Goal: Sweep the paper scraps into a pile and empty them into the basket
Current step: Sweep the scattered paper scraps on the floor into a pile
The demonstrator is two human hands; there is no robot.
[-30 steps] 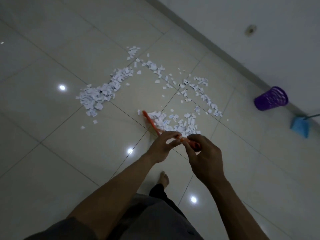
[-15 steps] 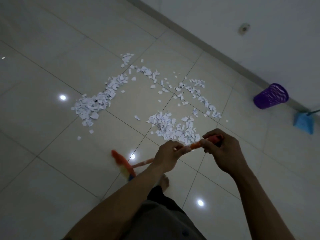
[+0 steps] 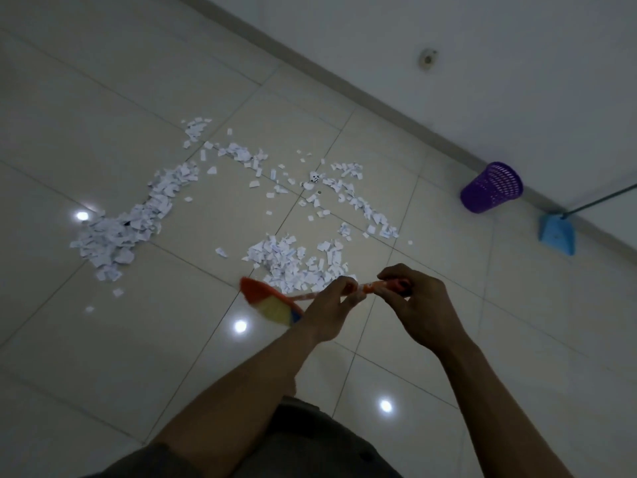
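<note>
Both hands' fingers (image 3: 348, 288) gripping orange broom (image 3: 272, 303), scraps (image 3: 293, 263) just beyond, basket (image 3: 491, 188) far rt

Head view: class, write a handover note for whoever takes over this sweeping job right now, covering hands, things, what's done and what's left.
Hands: left hand and right hand both hold the broom by its orange handle; its head is low, left of the hands.
Things: paper scraps lie in three loose clusters on the floor. Purple basket and blue dustpan are by the wall.
Done: scraps partly bunched.
Left: merge into one pile, empty into basket.
</note>
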